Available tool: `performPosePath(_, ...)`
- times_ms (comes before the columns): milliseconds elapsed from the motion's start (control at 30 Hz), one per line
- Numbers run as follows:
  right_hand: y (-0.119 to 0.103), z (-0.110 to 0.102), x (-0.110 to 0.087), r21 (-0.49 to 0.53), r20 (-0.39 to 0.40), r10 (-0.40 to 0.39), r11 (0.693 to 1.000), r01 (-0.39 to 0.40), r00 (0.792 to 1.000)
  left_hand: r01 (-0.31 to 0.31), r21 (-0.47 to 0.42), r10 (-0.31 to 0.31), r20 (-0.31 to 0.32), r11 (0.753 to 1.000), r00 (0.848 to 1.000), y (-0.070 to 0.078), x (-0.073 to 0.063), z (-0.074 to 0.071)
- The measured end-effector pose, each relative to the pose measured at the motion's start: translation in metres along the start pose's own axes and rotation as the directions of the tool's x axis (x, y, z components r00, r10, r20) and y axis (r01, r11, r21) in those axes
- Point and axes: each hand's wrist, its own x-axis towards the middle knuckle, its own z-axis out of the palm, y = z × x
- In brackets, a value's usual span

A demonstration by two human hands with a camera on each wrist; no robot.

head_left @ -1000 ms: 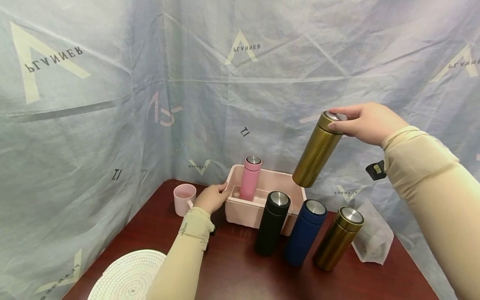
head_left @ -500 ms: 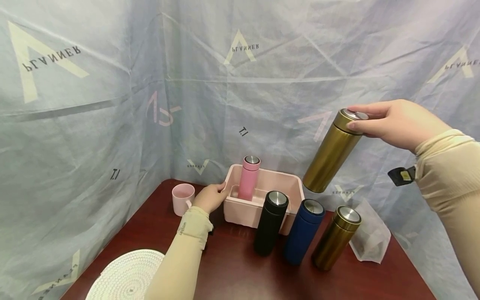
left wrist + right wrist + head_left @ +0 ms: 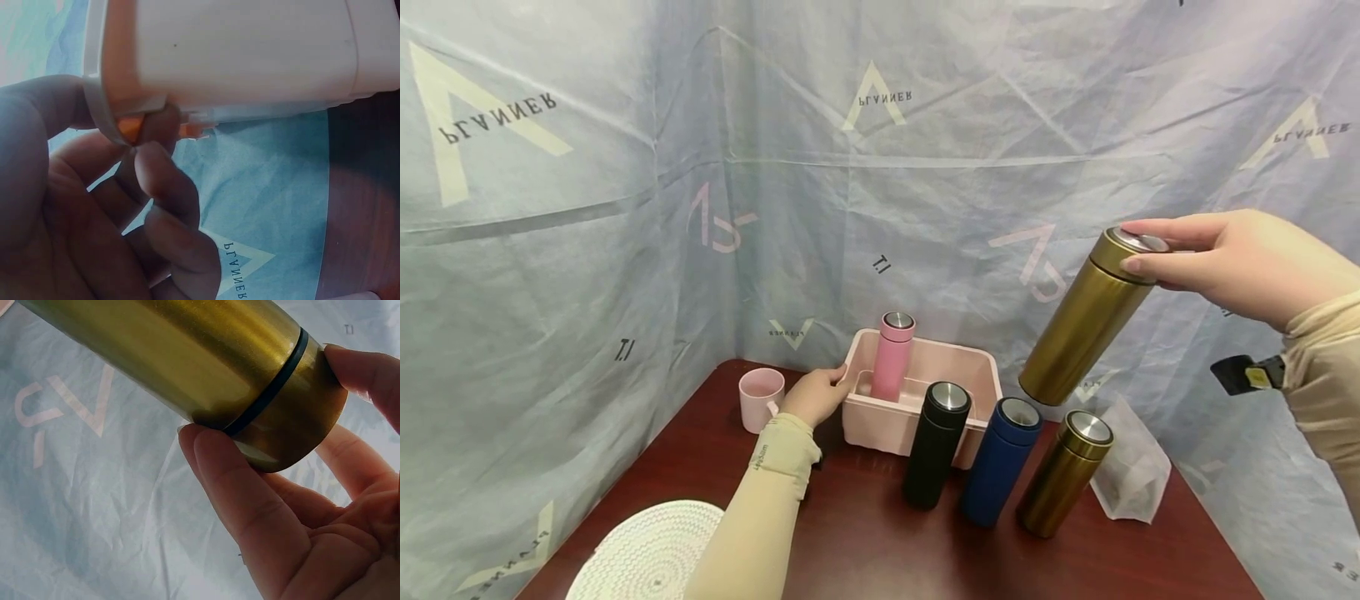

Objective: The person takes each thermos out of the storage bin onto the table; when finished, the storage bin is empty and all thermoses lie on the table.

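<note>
My right hand (image 3: pixel 1247 258) grips a gold thermos bottle (image 3: pixel 1086 325) by its capped top and holds it tilted in the air, above the back right of the table. In the right wrist view, thumb and fingers pinch round the cap of this gold bottle (image 3: pixel 187 362). My left hand (image 3: pixel 814 395) pinches the left rim of a pale pink bin (image 3: pixel 880 426); the left wrist view shows thumb and curled fingers at the rim of the bin (image 3: pixel 250 50). Inside the bin's left part stands a pink thermos bottle (image 3: pixel 892 362).
A black bottle (image 3: pixel 934 454), a blue bottle (image 3: pixel 1000 467) and a second gold bottle (image 3: pixel 1063 479) stand in a row before the bin. Left of it is a pink mug (image 3: pixel 760 402), with a round white woven mat (image 3: pixel 647 554) in front. A whitish translucent bag (image 3: pixel 1131 467) lies at right.
My right hand has carried the gold bottle to the right and slightly lower, away from above the bin. The left hand stays at the bin's rim.
</note>
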Motion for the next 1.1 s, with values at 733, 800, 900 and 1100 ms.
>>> performPosePath(733,0.03,0.037,-0.061,0.11,-0.083,0.029,0.994,-0.019,0.996,-0.026,0.019,0.026,0.004,0.999,1.0,0.001,0.002,0.0)
performPosePath(800,0.029,0.041,-0.067,0.111,-0.087,0.02,0.994,-0.011,0.996,-0.025,0.014,0.025,0.002,1.0,1.0,0.001,0.002,-0.001)
performPosePath(900,0.03,0.049,-0.075,0.114,-0.078,0.011,0.993,-0.002,0.997,-0.024,0.012,0.023,0.002,1.0,1.0,0.001,0.002,0.0)
performPosePath(1100,0.032,0.07,-0.089,0.089,-0.059,-0.003,0.996,0.008,0.998,-0.024,0.013,0.024,0.002,1.0,1.0,0.001,0.001,0.0)
